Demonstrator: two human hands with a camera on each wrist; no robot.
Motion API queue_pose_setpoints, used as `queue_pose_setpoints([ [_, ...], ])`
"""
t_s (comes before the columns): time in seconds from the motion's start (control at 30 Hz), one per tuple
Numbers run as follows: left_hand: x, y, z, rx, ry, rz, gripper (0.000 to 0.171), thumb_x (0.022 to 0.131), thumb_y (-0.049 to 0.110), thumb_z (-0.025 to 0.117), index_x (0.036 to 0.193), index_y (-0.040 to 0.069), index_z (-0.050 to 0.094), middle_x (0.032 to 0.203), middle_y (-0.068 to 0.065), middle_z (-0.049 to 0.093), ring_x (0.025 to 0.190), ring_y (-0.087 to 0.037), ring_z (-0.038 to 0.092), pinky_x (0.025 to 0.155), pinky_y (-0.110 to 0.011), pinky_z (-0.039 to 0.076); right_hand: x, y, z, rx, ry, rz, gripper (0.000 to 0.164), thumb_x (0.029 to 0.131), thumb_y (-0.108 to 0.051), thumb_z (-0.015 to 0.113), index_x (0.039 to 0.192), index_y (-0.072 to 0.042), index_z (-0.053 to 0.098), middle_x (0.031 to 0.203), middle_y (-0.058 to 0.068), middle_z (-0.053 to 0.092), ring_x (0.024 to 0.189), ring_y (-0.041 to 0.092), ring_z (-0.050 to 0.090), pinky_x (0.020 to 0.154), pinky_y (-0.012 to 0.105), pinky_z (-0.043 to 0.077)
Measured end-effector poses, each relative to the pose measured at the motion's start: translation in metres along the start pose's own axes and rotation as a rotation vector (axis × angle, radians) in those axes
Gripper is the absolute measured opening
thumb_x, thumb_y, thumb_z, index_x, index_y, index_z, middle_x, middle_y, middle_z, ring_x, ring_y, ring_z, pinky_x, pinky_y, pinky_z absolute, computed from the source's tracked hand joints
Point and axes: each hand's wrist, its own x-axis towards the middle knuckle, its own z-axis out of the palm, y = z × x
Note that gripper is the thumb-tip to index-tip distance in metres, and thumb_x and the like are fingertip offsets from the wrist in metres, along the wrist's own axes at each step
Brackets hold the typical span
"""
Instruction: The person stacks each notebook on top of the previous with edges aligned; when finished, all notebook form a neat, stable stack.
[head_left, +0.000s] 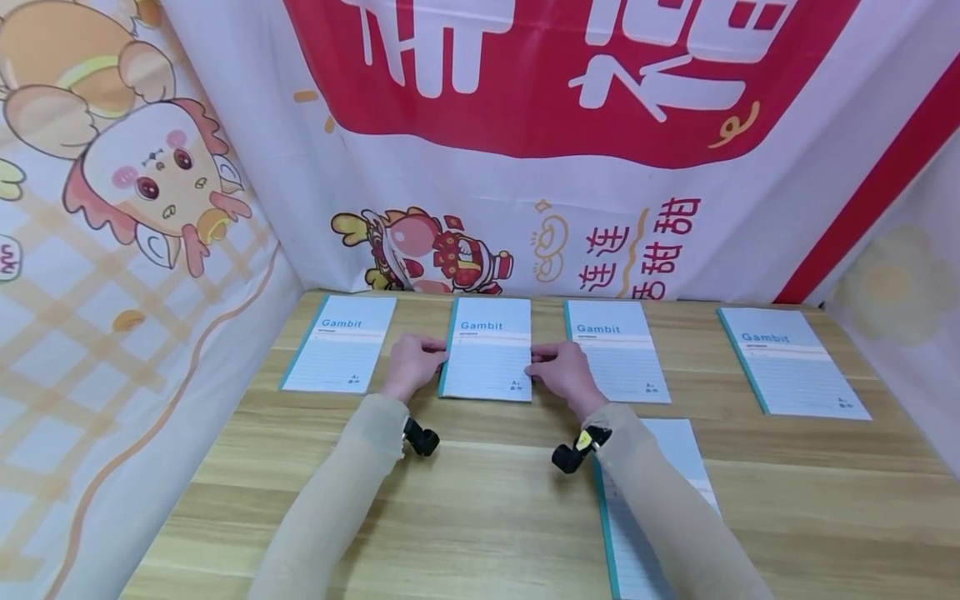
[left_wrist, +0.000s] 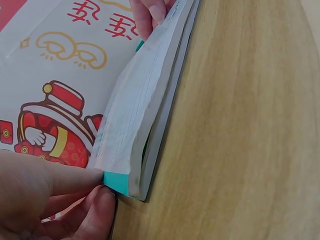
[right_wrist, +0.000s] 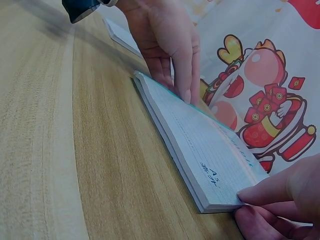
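Observation:
A light blue Gambit notebook [head_left: 491, 354] with a teal spine lies at the back of the wooden table, between both hands. My left hand [head_left: 415, 365] pinches its spine edge with thumb and index finger. On the opposite edge, my right hand [head_left: 564, 371] pinches the notebook near its lower corner. In the left wrist view, the notebook's [left_wrist: 137, 120] page edges show a narrow gap, with the left fingers at the teal end. The right wrist view shows the right thumb and index finger [right_wrist: 270, 187] at the corner beside the printed A5.
A similar notebook [head_left: 341, 346] lies to the left, and two more, a near one [head_left: 618, 354] and a far one [head_left: 795, 362], lie to the right. Another notebook [head_left: 630, 542] sits partly under the right forearm. A printed cloth [head_left: 465, 192] hangs behind the table [head_left: 480, 500].

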Motion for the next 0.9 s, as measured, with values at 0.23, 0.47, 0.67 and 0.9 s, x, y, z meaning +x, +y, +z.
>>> queue_pose_setpoints([
  [0.23, 0.002, 0.000, -0.001, -0.010, 0.000, 0.007, 0.020, 0.097, 0.017, 0.072, 0.116, 0.011, 0.076, 0.120, -0.009, 0.071, 0.119, -0.029, 0.059, 0.102, -0.046, 0.048, 0.000, 0.000, -0.001, 0.006, -0.004, -0.005, 0.041, 0.090, -0.002, 0.077, 0.130, -0.003, 0.068, 0.113, 0.011, 0.071, 0.101, 0.022, 0.067, 0.085, 0.032, 0.058],
  [0.47, -0.001, -0.001, -0.003, -0.082, -0.019, -0.010, 0.028, 0.097, 0.021, 0.073, 0.123, 0.010, 0.073, 0.123, -0.010, 0.069, 0.113, -0.026, 0.061, 0.097, -0.043, 0.052, 0.000, 0.002, -0.003, 0.012, -0.015, -0.005, 0.046, 0.089, -0.009, 0.079, 0.132, -0.004, 0.066, 0.114, 0.010, 0.068, 0.101, 0.022, 0.065, 0.086, 0.034, 0.056],
  [0.67, -0.008, 0.004, -0.012, -0.241, -0.039, -0.004, 0.045, 0.098, 0.029, 0.070, 0.136, 0.007, 0.064, 0.127, -0.011, 0.066, 0.106, -0.024, 0.068, 0.094, -0.039, 0.056, -0.006, -0.006, -0.013, 0.052, -0.031, 0.032, 0.056, 0.092, -0.024, 0.078, 0.142, -0.010, 0.058, 0.121, 0.006, 0.065, 0.104, 0.020, 0.067, 0.093, 0.038, 0.054],
  [0.9, -0.019, 0.018, -0.027, -0.316, -0.052, 0.030, 0.051, 0.098, 0.041, 0.070, 0.138, 0.010, 0.063, 0.132, -0.009, 0.064, 0.113, -0.024, 0.065, 0.098, -0.040, 0.054, -0.015, -0.019, -0.036, 0.066, -0.015, 0.021, 0.064, 0.092, -0.043, 0.075, 0.145, -0.015, 0.055, 0.131, 0.004, 0.063, 0.118, 0.021, 0.061, 0.105, 0.042, 0.047],
])
